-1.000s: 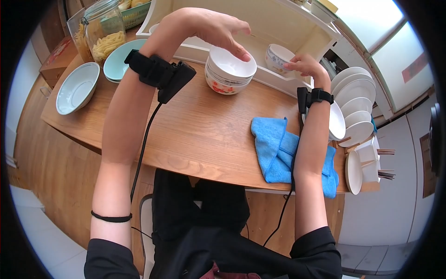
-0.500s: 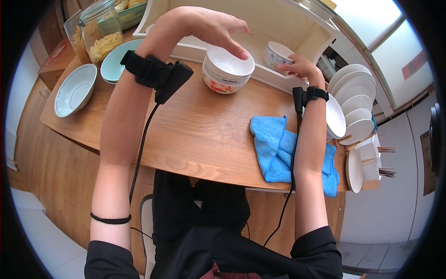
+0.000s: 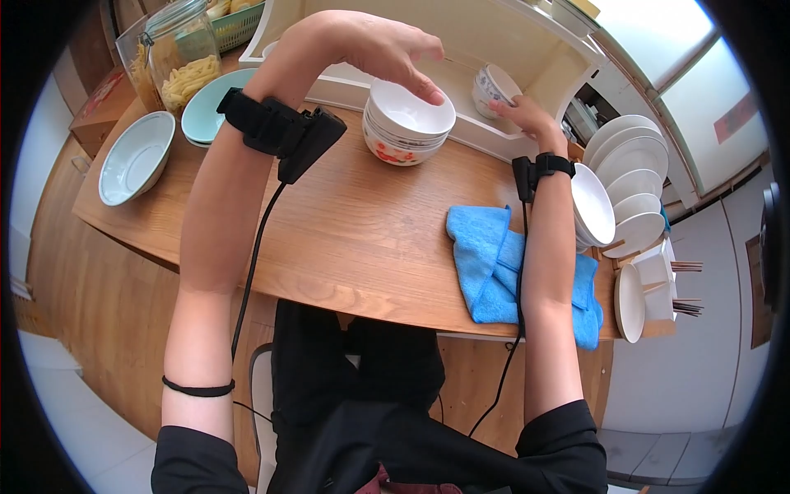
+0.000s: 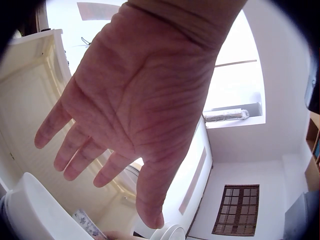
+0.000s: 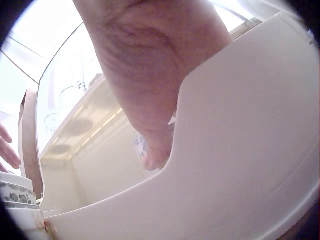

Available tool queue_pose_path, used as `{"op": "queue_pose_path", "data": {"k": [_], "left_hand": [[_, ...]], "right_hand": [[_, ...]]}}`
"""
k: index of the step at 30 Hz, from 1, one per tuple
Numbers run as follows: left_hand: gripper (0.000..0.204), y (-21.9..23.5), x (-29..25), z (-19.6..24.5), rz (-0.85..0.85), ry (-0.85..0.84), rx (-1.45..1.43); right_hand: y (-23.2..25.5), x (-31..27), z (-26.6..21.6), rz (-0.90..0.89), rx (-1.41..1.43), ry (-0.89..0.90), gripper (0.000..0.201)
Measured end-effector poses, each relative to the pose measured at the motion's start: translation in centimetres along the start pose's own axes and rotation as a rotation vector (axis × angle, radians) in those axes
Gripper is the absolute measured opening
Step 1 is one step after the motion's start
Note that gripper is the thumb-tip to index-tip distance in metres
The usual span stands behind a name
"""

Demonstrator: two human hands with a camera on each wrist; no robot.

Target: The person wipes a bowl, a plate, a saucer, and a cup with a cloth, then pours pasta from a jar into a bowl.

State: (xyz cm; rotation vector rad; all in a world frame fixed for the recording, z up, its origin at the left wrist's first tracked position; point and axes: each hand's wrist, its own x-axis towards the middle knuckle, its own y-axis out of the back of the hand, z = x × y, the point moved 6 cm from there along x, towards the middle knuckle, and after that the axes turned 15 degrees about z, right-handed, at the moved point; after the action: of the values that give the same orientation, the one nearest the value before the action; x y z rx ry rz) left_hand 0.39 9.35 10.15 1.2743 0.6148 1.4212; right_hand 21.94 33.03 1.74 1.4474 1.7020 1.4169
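Note:
My left hand (image 3: 387, 53) is held above a stack of white bowls (image 3: 403, 148) with a red floral pattern. In the left wrist view, the palm (image 4: 135, 95) faces the camera with fingers straight and spread, holding nothing. Inside the cream open-fronted cabinet (image 3: 362, 92) is a white bowl with a blue floral pattern (image 3: 487, 97), tilted. My right hand (image 3: 533, 119) grips this bowl at its right side, thumb toward the near side. The right wrist view shows the hand (image 5: 160, 95) reaching over the cabinet's white edge, which hides most of the bowl and fingers.
A blue cloth (image 3: 485, 263) lies at the table's front right, beside white bowls (image 3: 592, 206). Several plates (image 3: 629, 165) stand in a rack at right, near chopsticks (image 3: 687, 307). Pale bowls (image 3: 136, 160) and a pasta jar (image 3: 189, 78) stand at left.
My right hand has shifted slightly left and up, and the blue-patterned bowl has tilted and moved a little within the cabinet. My left hand stays over the stack.

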Motion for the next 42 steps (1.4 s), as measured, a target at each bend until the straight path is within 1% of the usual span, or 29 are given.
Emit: {"op": "queue_pose_path", "data": {"k": [2,4,5,7,14,17,19,23,26,29,31,34,38,42], "left_hand": [[0.093,-0.2,0.1,-0.5,0.005,0.011,-0.002],[0.093,-0.3,0.2,-0.5,0.017,-0.013,-0.028],[0.093,-0.3,0.2,-0.5,0.017,-0.012,-0.028],[0.093,-0.2,0.2,-0.5,0.006,-0.001,-0.019],[0.092,0.0,0.0,0.2,-0.012,-0.006,-0.006],[0.092,-0.3,0.1,-0.1,-0.023,-0.003,-0.002],[0.100,-0.2,0.4,-0.2,0.030,-0.039,0.013],[0.100,-0.2,0.4,-0.2,0.023,-0.035,0.011],[0.100,-0.2,0.3,-0.1,0.025,-0.036,0.017],[0.099,-0.2,0.3,0.1,0.021,-0.046,0.024],[0.090,-0.2,0.0,0.2,-0.013,-0.015,-0.013],[0.090,-0.3,0.0,0.3,-0.030,-0.012,-0.006],[0.090,-0.3,0.0,0.4,-0.024,-0.010,0.012],[0.090,-0.1,0.0,0.3,-0.055,-0.014,-0.025]], "right_hand": [[0.1,0.3,0.3,-0.016,0.000,0.003,0.073],[0.5,0.7,-0.2,0.019,-0.029,0.136,0.069],[0.5,0.8,-0.1,0.018,-0.029,0.136,0.069],[0.9,1.0,0.0,0.087,-0.006,0.127,0.066],[1.2,1.2,0.1,0.086,-0.002,0.130,0.063],[1.4,1.0,-0.1,0.122,0.000,0.137,0.059],[1.5,0.9,-0.3,0.125,0.022,0.142,0.056],[1.4,0.9,-0.2,0.137,0.013,0.113,0.055],[1.2,1.1,0.2,0.153,0.025,0.114,0.054],[0.9,1.4,0.8,0.201,0.098,0.096,0.051],[0.5,1.6,1.3,0.188,0.148,0.048,0.048],[0.2,1.5,1.5,0.198,0.211,0.049,0.044],[0.2,1.6,1.5,0.208,0.224,0.058,0.042],[0.5,1.2,0.9,0.214,0.178,0.045,0.043]]}}
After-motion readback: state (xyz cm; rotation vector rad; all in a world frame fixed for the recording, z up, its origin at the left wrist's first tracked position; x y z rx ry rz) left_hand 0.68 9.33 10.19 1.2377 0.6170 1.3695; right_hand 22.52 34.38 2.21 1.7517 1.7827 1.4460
